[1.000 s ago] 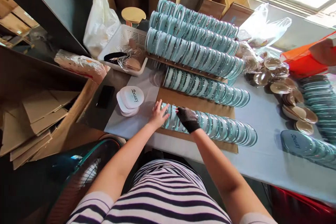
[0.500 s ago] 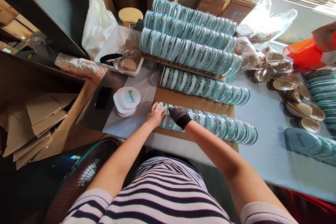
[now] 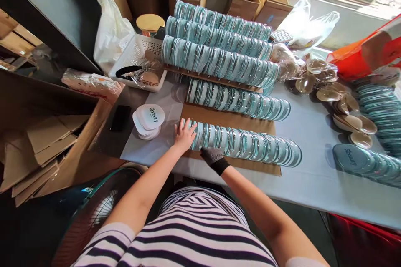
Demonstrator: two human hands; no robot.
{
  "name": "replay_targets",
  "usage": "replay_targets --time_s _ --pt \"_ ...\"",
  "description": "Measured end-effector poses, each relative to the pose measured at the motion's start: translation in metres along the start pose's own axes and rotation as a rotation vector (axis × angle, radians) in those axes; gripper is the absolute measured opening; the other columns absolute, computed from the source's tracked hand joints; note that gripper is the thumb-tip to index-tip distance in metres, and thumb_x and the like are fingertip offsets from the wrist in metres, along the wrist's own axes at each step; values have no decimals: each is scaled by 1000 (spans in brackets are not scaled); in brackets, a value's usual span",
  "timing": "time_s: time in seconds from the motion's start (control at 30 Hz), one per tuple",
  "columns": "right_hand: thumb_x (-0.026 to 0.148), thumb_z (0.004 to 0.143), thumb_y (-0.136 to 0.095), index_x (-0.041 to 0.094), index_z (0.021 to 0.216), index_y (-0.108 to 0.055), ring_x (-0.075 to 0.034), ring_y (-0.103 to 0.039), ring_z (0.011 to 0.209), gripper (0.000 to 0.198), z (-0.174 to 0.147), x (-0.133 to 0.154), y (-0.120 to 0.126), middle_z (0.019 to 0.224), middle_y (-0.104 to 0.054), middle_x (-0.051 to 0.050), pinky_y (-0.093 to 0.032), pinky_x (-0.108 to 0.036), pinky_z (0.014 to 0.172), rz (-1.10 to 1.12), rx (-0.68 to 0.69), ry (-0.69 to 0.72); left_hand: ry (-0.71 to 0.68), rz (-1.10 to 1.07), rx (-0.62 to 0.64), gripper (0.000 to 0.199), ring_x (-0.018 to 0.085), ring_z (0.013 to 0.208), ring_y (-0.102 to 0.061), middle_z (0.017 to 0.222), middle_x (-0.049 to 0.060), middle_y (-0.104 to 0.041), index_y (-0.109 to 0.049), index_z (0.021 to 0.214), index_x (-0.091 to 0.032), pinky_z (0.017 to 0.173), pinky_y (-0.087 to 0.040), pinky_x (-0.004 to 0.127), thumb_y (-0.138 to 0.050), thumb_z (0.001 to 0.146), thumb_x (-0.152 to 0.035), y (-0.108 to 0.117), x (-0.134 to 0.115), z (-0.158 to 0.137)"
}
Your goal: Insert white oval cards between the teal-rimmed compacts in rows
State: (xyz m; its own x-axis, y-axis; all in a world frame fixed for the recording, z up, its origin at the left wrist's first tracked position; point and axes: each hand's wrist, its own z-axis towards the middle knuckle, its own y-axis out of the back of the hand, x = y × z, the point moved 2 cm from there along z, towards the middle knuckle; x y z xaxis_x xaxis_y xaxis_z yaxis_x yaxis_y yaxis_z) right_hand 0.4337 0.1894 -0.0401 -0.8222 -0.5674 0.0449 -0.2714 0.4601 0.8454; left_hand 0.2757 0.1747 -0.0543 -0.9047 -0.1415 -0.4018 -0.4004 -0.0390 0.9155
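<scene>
A long front row of round clear-and-teal discs (image 3: 247, 144), standing on edge and packed tightly, lies on a sheet of brown cardboard (image 3: 232, 114). My bare left hand (image 3: 185, 134) presses against the row's left end, fingers spread and held upward. Beside the near side of the same row is my right hand (image 3: 214, 157), in a dark knitted glove, its fingers extended toward the left and low against the discs. Neither hand grips a separate item. Behind it runs a second row of discs (image 3: 238, 100). White rounded pads printed "beauty" (image 3: 149, 117) are stacked left of my left hand.
Three more disc rows (image 3: 219, 58) stand at the back. A white basket (image 3: 138, 48) holds wrapped items. Tan oval pieces (image 3: 332, 91) lie loose at right, near further stacked discs (image 3: 380, 108). A phone (image 3: 120, 117) lies at left; a fan (image 3: 100, 212) stands below.
My right hand has moved down from the top of the front row to its near side. My left hand remains at the row's left end. The discs there now stand closer together.
</scene>
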Motion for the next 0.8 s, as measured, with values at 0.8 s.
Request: replay_targets --time_s 0.8 --pt "24 97 -32 19 126 -61 -26 -66 102 41 -18 -21 -40 119 -66 -16 -49 -36 85 61 -30 -13 -158 142 70 58 32 145 -22 153 4 -39 -42 144 -36 114 -2 69 -52 88 -52 -21 -38 -6"
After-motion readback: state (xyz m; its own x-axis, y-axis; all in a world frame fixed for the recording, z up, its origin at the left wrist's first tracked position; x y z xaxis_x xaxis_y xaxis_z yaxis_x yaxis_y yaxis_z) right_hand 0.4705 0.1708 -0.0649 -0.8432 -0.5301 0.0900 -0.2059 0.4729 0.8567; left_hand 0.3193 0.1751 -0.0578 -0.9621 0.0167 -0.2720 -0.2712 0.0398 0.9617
